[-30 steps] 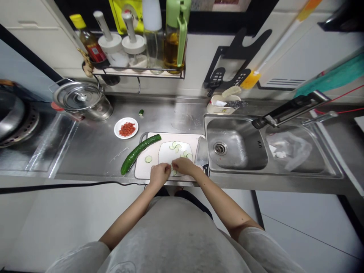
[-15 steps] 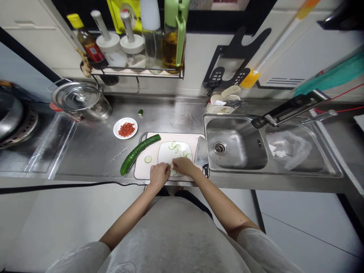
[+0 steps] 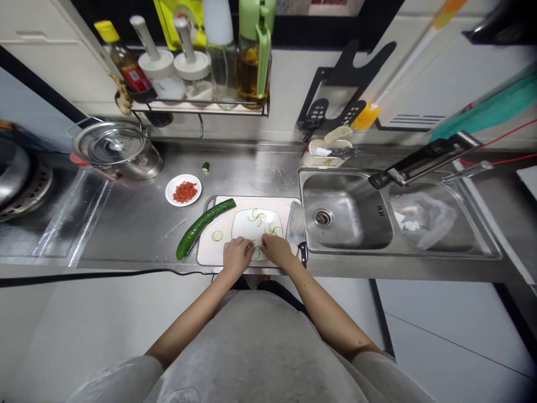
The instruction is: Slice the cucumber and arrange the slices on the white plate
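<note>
Clock: centred on the square plate, 12 towards the wall.
Wok: dark, rounded metal (image 3: 14, 170), far off at 9, cut by the view's edge.
Lidded pot: shiny steel (image 3: 118, 150), round, at 10.
Small dish: white, round (image 3: 168, 192), at 10, heaped with crinkled red bits (image 3: 185, 192).
Condiment rack: wire-edged shelf (image 3: 201, 106) at 11, crowded with bottles and jars.
Cucumber: long, curved, bumpy green skin (image 3: 203, 228), at 9, partly on the board and partly on the steel tabletop (image 3: 126, 224).
Cucumber stub: short (image 3: 205, 167), between 10 and 11.
Board: pale, flat, rounded corners (image 3: 205, 253), under the plate; one round slice (image 3: 217, 236) lies on it at 9.
Left hand: at 7 (image 3: 238, 254), fingers curled narrow by the rim; cannot tell whether they pinch a slice.
Square plate: smooth, white (image 3: 245, 225), on the board; thin green-edged slices (image 3: 257, 216) in clusters at 12, 3 and 6.
Right hand: between 4 and 5 (image 3: 277, 250), fingers bent in; grip hidden.
Cleaver: broad metal blade (image 3: 297, 223) at 3, dark handle near the right wrist.
Utensil holder: cream (image 3: 323, 159), between 1 and 2.
Sink: brushed steel basin (image 3: 339, 232) at 3.
Bag: crumpled, clear plastic (image 3: 432, 221), beyond it.
</note>
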The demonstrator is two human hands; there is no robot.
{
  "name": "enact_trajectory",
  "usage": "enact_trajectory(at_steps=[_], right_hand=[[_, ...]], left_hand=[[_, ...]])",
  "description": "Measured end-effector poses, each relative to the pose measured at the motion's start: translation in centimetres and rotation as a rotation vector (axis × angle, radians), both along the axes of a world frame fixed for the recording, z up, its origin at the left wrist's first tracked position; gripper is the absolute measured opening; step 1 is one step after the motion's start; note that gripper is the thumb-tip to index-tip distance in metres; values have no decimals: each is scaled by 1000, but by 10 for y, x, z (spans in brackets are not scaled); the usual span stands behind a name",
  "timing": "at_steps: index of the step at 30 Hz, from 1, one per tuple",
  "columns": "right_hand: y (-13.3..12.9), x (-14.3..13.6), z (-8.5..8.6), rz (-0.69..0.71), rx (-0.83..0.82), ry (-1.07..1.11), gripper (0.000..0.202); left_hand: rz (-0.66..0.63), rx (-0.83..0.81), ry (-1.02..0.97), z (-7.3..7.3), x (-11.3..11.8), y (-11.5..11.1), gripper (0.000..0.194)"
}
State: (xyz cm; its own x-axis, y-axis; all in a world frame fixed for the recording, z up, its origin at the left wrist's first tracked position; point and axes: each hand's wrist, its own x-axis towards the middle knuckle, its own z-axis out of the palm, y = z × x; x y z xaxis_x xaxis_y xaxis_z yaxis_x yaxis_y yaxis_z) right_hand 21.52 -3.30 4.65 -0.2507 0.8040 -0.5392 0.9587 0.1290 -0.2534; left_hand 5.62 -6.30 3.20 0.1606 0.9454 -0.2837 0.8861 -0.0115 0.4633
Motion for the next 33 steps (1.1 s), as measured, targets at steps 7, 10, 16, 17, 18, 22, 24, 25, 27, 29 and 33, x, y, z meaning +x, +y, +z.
enact_trajectory(at_steps=[7,10,16,17,18,22,24,25,27,29,33], right_hand=[[-3,-1,-5,-1,19,-22,21],[-3,-1,-6,-1,19,-23,20],[-3,-1,-6,1,17,-32,21],[-3,-1,-6,-2,14,-32,21],[-3,-1,-6,-5,13,-32,21],[-5,-2,-7,-21,27,-37,20],[-5,-3,-7,-35,32,-31,19],[-5,-2,-6,-46,34,-20,19],[-5,1,-4,-88,40,0,18],[-6,9,0,-150,61,8,19],[-11,28,7,-240,121,10,22]], left_hand=[[8,8,28,-2,4,3,21],[10,6,24,-3,5,2,20],[11,1,41,-4,5,2,20],[11,1,41,-3,5,2,21],[11,1,41,-3,5,2,21],[14,-15,69,-3,7,2,21],[18,-19,78,-2,7,2,21],[23,-18,73,-1,8,2,21],[44,-20,41,0,6,3,22],[83,-11,0,1,2,3,23],[138,51,-43,3,-14,1,21]])
